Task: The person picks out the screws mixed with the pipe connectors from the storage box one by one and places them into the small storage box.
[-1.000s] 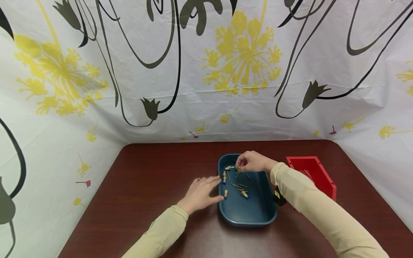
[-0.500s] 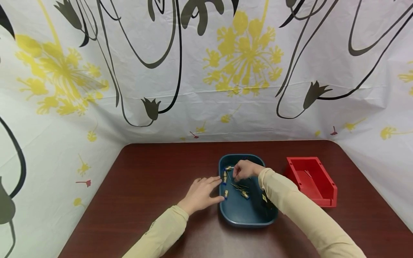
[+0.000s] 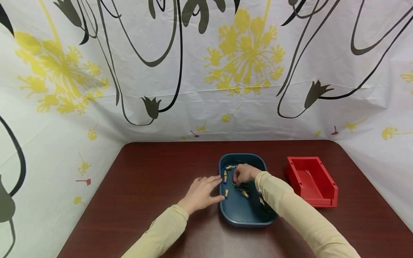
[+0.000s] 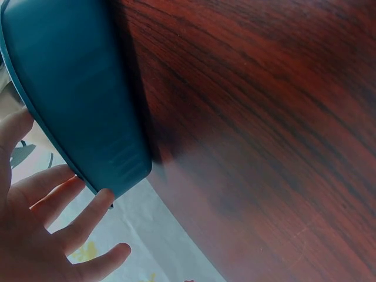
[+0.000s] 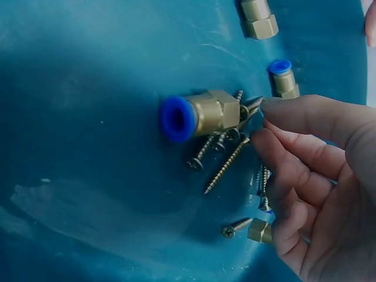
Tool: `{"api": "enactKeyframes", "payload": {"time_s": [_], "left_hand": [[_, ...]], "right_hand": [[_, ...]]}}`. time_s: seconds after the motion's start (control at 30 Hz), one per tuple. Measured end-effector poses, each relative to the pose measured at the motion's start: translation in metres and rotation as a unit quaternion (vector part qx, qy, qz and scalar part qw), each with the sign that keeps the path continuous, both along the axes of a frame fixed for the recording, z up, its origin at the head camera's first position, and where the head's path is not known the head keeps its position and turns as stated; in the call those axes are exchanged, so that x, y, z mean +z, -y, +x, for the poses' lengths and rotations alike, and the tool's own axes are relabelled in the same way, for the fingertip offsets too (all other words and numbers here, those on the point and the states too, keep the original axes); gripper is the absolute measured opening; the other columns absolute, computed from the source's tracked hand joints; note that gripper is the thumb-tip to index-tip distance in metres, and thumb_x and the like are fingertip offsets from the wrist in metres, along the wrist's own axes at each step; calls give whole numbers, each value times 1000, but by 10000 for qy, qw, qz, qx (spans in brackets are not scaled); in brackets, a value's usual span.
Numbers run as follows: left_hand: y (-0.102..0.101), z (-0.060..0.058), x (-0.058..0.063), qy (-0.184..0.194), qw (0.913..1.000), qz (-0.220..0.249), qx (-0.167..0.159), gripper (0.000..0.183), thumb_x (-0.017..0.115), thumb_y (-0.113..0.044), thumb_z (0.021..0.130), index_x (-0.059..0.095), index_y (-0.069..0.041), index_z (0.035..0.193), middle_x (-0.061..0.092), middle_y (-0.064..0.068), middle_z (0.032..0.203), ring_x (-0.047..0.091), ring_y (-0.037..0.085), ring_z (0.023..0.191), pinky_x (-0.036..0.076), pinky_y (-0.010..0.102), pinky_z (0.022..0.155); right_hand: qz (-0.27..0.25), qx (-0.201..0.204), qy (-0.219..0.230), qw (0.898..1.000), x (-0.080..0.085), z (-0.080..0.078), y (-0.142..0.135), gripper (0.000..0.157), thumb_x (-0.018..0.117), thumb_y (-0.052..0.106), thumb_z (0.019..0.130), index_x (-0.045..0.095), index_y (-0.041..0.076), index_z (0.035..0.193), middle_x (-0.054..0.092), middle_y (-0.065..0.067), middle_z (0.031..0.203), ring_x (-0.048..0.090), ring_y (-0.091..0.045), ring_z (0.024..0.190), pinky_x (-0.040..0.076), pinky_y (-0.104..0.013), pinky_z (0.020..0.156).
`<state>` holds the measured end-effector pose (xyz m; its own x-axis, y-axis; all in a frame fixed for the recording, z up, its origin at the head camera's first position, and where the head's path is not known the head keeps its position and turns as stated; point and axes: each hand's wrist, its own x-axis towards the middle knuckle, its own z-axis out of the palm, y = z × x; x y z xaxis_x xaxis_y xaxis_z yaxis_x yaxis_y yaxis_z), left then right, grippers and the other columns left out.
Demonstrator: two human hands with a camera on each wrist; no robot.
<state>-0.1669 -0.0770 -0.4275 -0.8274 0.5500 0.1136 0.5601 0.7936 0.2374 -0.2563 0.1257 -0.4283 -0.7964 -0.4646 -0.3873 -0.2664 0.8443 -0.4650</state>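
Note:
My left hand [image 3: 201,193], fingers spread, rests its fingertips on the near-left rim of a blue tray [image 3: 248,224]; in the left wrist view its fingers [image 4: 88,220] lie along the tray's edge. Over the tray, my right hand [image 3: 244,173] has curled fingers. In the right wrist view its thumb tip meets the end of a screw [image 5: 254,104] in a small pile; whether thumb and forefinger pinch it cannot be seen. Against the pile lies a brass push-in fitting [image 5: 200,116] with a blue collar. A loose screw [image 5: 226,164] lies below.
More brass fittings lie along the tray's left side, one near its front left [image 3: 226,193]. A red open bin [image 3: 313,190] with a thin piece inside stands to the right on the brown table [image 3: 155,179]. Behind hangs a patterned white cloth [image 3: 193,79].
My right hand has moved from the tray's far part toward the screw pile, its arm shifting left and uncovering more of the red bin. The left hand stays at the rim.

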Motion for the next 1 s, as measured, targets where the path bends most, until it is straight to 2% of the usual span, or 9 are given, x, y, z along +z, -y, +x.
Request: {"api": "enactKeyframes", "payload": {"time_s": [0.2,0.47,1.0], "left_hand": [[0,0,0,-28,10000,0,-3,60,57,-49,79,49,-14,128,45,-1,129,46,19,110,34,44,88],[0,0,-1,-52,10000,-22,13,61,57,-50,79,49,-14,128,45,-1,129,46,18,110,34,44,87],[-1,1,2,-47,10000,-45,14,60,57,-50,79,49,-14,127,46,-1,129,47,19,109,35,44,88]], "right_hand": [[206,-58,-170,9996,-3,4,5,10,71,7,71,62,11,70,55,3,67,50,-12,60,41,-27,55],[241,88,-335,9991,-4,8,10,12,72,5,69,61,10,67,54,3,62,47,-11,55,38,-25,49],[-312,1,27,9995,-12,9,8,11,70,0,69,61,7,69,55,2,65,49,-12,56,41,-26,52]]}}
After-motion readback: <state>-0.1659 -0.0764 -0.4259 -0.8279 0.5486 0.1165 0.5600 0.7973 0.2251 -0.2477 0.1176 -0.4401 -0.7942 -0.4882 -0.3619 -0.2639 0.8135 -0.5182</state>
